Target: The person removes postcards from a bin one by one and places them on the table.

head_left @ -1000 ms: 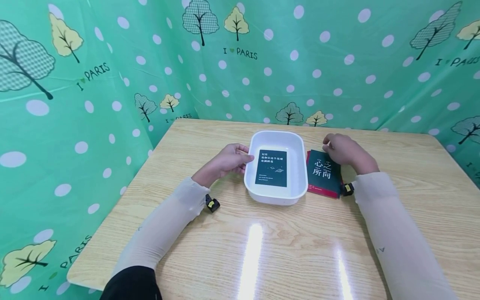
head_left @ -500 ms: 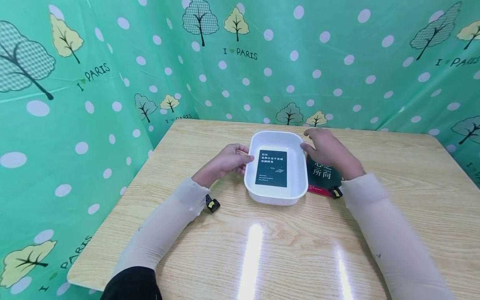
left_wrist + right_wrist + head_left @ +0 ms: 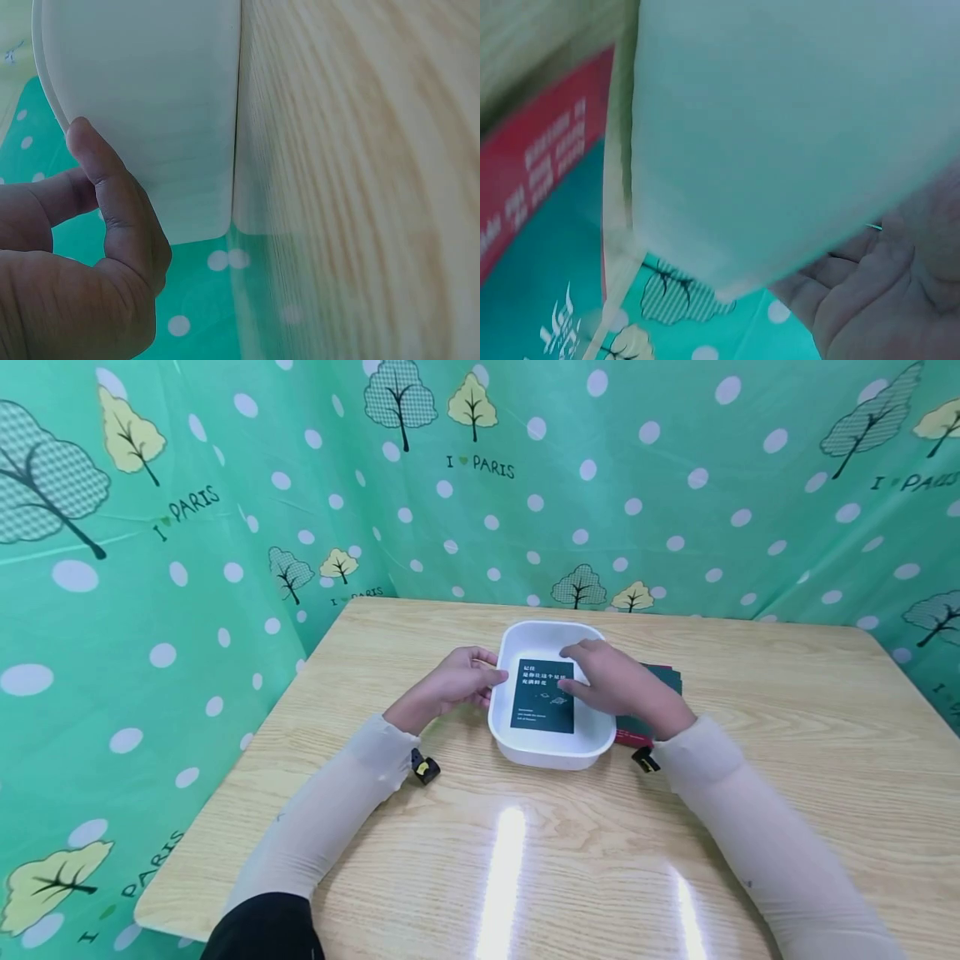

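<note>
A white plastic basin point(image 3: 553, 757) stands on the table, with a dark green booklet point(image 3: 534, 714) lying flat inside. My left hand point(image 3: 456, 681) holds the basin's left side, thumb over the rim and fingers along the outer wall. In the left wrist view, a fingertip of that hand point(image 3: 112, 247) meets the rim. My right hand point(image 3: 618, 681) reaches over the right rim with fingers extended, thumb and fingertips overlapping the green booklet's right edge. Part of the right palm point(image 3: 877, 300) shows beyond the basin wall point(image 3: 780, 127) in the right wrist view.
Green and red booklets point(image 3: 666, 677) lie stacked close against the basin's right side, partly hidden under my right forearm. Wood-grain table point(image 3: 585, 843) surrounds them. A green curtain point(image 3: 525, 527) with dots and trees hangs behind and to the left.
My right hand has moved left from above the stacked booklets, across the basin's rim, to over the booklet inside. The left hand and the basin have stayed in place.
</note>
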Demonstrator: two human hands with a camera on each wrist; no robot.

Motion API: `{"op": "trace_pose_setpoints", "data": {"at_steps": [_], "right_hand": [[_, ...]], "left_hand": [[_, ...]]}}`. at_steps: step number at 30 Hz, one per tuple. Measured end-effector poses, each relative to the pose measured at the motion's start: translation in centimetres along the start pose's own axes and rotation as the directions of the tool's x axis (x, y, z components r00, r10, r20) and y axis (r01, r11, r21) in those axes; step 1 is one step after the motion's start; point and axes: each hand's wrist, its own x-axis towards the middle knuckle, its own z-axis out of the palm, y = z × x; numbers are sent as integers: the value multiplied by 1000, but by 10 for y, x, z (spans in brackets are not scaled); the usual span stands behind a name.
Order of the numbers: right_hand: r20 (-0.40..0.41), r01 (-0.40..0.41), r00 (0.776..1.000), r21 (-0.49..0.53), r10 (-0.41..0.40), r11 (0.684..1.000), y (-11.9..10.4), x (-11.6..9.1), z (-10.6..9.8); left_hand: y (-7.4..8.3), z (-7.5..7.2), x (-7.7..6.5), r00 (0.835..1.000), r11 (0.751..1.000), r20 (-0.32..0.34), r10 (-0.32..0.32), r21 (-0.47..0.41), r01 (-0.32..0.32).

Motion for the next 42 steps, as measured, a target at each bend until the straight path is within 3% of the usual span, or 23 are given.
{"op": "trace_pose_setpoints", "data": {"at_steps": [7, 16, 22, 34, 42], "right_hand": [[123, -3, 992, -4, 3, 1000, -10, -3, 8], [252, 46, 967, -100, -19, 994, -16, -3, 17], [263, 73, 964, -159, -29, 985, -18, -3, 19], [278, 67, 959, -51, -50, 996, -19, -5, 17], [311, 72, 949, -46, -54, 996, -25, -8, 16]], "left_hand": [[3, 2, 1, 1000, 1000, 1, 4, 17, -4], [2, 1, 0, 1000, 1000, 5, 2, 19, -2], [2, 0, 0, 1000, 1000, 12, 10, 11, -10], [0, 0, 0, 1000, 1000, 11, 13, 11, -13], [0, 0, -1, 1000, 1000, 3, 15, 4, -16]]}}
